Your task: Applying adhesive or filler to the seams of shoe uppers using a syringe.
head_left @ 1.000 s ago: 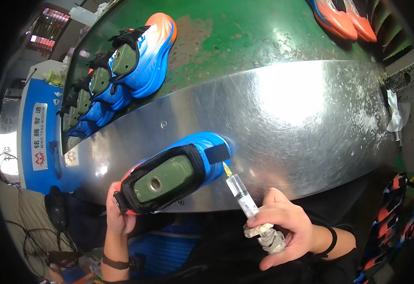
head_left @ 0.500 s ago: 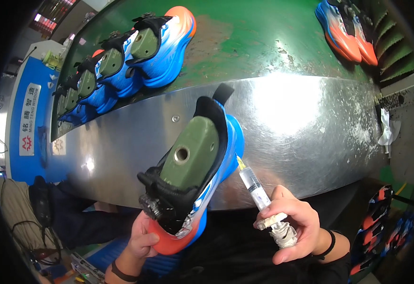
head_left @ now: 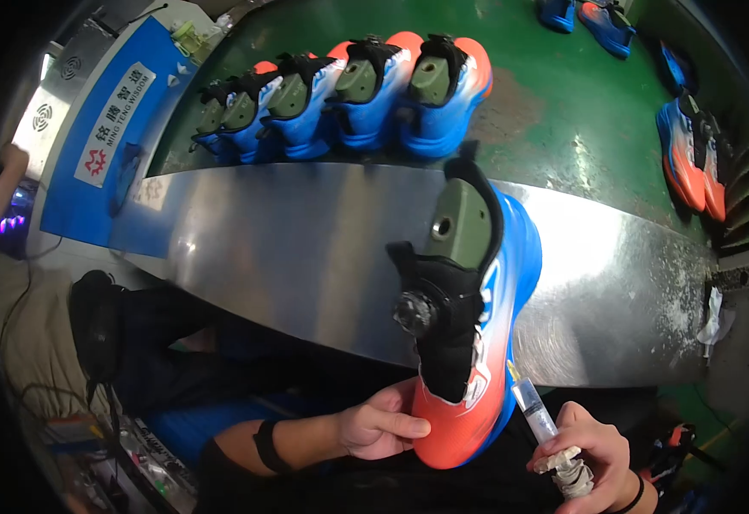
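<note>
A running shoe (head_left: 520, 257), blue at the heel and fading to orange at the toe, is tilted up in front of me with a green shoe last (head_left: 464, 227) inside it. My left hand (head_left: 387, 422) grips its orange toe, thumb on top. In my right hand (head_left: 593, 454) is a clear syringe (head_left: 535, 411), its plunger end wrapped in whitish tape. The syringe's yellow tip is at the seam where the upper meets the blue sole, near the forefoot. Whether the tip touches the seam I cannot tell.
A steel plate (head_left: 306, 248) edges the green worktop (head_left: 554, 103). Several similar shoes (head_left: 370, 103) on lasts stand in a row at the back left. More shoes (head_left: 691, 163) are at the right, beside dark flaps (head_left: 747, 193). A blue panel (head_left: 100, 137) stands at far left.
The syringe tip has gone from the heel side of the sole seam to the forefoot. Shoe and hands appear further right in view, and the shoe is turned more upright.
</note>
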